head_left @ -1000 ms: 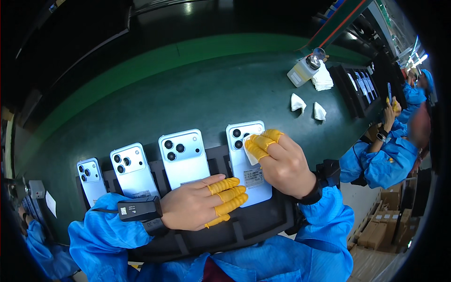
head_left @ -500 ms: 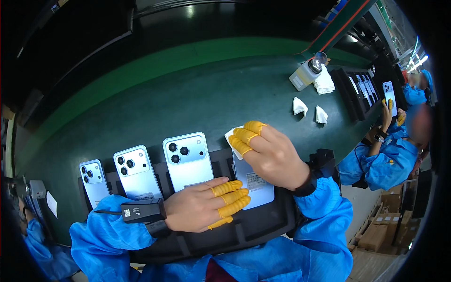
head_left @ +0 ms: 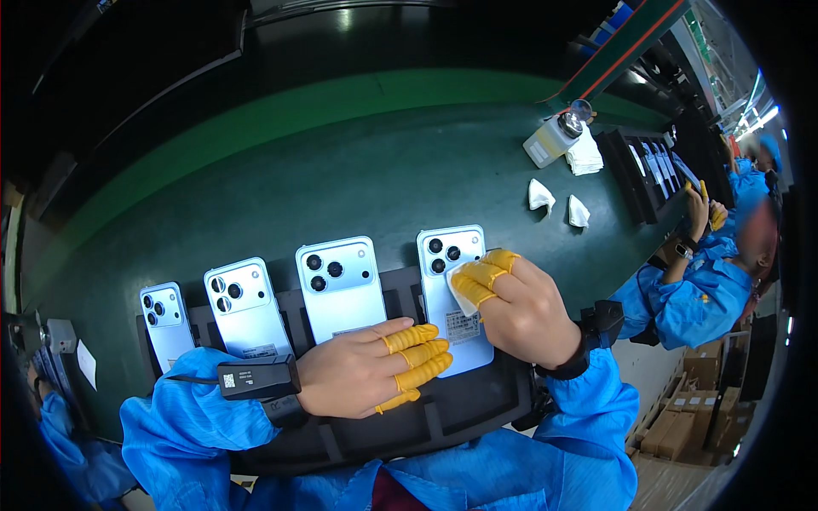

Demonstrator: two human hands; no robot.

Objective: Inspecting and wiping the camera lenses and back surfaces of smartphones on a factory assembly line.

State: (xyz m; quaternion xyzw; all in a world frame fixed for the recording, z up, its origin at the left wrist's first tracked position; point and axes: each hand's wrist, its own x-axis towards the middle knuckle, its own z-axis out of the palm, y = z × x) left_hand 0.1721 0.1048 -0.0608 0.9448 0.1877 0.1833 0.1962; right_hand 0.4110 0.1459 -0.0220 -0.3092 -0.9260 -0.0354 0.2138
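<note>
Several light blue smartphones lie back up in a row on a black tray (head_left: 358, 439). My right hand (head_left: 524, 307), in yellow finger cots, pinches a folded white wipe (head_left: 463, 294) against the back of the rightmost phone (head_left: 464, 349), just below its cameras. A printed label shows on that phone's lower half. My left hand (head_left: 366, 368) lies flat with fingers stretched over the lower part of the neighbouring phone (head_left: 341, 298), its fingertips by the rightmost phone's edge. Farther left are another phone (head_left: 247, 315) and the leftmost phone (head_left: 168, 328), both partly behind my left sleeve.
On the green table (head_left: 298, 187) stand a pump bottle (head_left: 551, 140) and a stack of white wipes (head_left: 584, 156). Two crumpled wipes (head_left: 539, 196) lie nearer. At the right, a co-worker (head_left: 699, 289) holds a phone beside a black rack (head_left: 648, 175) of phones.
My right hand has moved down with the wipe, from the rightmost phone's top to below its cameras, uncovering them. My left hand stays nearly still. The co-worker's phone has tilted.
</note>
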